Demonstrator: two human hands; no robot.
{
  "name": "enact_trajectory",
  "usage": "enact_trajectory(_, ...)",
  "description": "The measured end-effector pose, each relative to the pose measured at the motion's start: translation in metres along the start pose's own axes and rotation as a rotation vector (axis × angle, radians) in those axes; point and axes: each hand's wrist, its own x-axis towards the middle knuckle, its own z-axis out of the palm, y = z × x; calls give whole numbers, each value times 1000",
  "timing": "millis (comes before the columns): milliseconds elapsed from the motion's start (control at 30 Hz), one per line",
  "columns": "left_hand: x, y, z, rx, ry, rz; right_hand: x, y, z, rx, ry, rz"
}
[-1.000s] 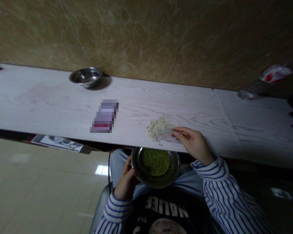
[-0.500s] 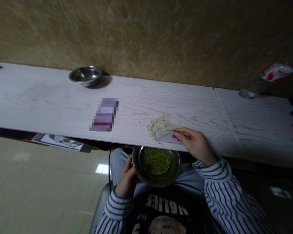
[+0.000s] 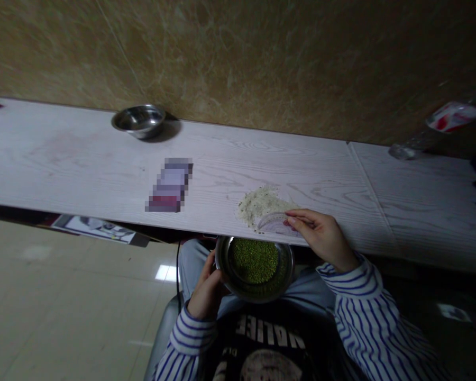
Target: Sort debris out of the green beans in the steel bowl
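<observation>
My left hand point(image 3: 207, 292) grips the left rim of a steel bowl point(image 3: 287, 280), which sits over my lap just under the table edge. Small green mung beans point(image 3: 256, 261) cover its bottom. Between the thumb and fingers of my right hand point(image 3: 319, 233) is a clear, half-round plastic protractor point(image 3: 273, 222). It rests at the near right side of a loose pile of rice-like white grains point(image 3: 257, 203) on the tabletop. Dark specks are scattered through the pile, too small to make out.
A second steel bowl point(image 3: 138, 121) stands by the wall at the back left of the white table point(image 3: 83, 153). A blurred-out phone-shaped object point(image 3: 170, 185) lies left of the pile. At the far right is a clear plastic bottle point(image 3: 432, 129) with a red and white label.
My right hand has shifted slightly to the right with the protractor, still beside the pile. My left hand keeps its hold on the bowl.
</observation>
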Motion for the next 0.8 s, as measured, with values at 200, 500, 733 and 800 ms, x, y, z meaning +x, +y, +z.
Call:
enact_trajectory(200, 0, 0, 0, 9, 11, -12, -3, 2, -1, -13, 19, 13)
enact_trajectory(500, 0, 1, 1, 1, 24, -16, -7, 2, -5, 2, 21, 60)
enact_trajectory(733, 0, 2, 2, 15, 8, -12, -10, 2, -4, 2, 20, 46)
enact_trajectory(800, 0, 2, 2, 15, 11, -18, -10, 2, -3, -5, 18, 31)
